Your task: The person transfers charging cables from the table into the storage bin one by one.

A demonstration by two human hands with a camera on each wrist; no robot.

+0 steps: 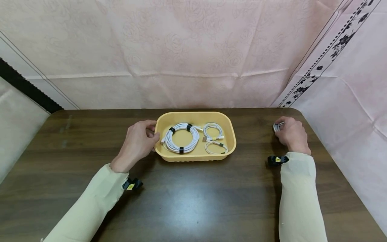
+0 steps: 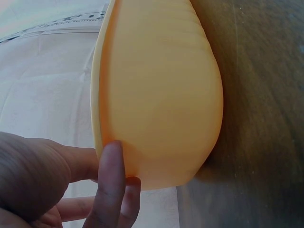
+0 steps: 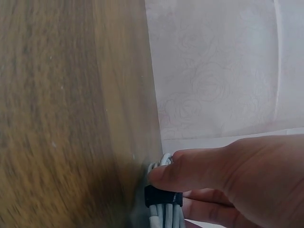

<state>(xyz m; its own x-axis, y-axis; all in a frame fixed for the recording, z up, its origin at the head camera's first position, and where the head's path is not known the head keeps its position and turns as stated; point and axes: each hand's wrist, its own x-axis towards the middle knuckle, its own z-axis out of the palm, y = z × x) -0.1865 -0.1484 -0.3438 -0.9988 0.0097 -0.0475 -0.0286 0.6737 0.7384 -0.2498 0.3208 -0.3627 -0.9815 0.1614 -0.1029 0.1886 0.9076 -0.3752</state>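
Observation:
A yellow plastic bin (image 1: pixel 196 158) stands near the back edge of the table. My left hand (image 1: pixel 138 141) pinches the bin's left end at the rim; in the left wrist view its fingers (image 2: pixel 111 185) lie against the outer wall. Inside the bin are a large coiled white cable (image 1: pixel 193 143) with black straps and two smaller white cable coils, one (image 1: pixel 213 124) behind the other (image 1: pixel 208 148). Far to the right, my right hand (image 1: pixel 291 134) pinches a bundled white cable (image 3: pixel 166 213) by its black strap, low at the tabletop. The hand covers much of this bundle.
The brown wooden table (image 1: pixel 181 201) ends at a pale patterned cloth (image 1: pixel 181 50) behind it. Another cloth (image 1: pixel 356 117) slopes along the right side, close to my right hand. A dark camera band sits on each wrist.

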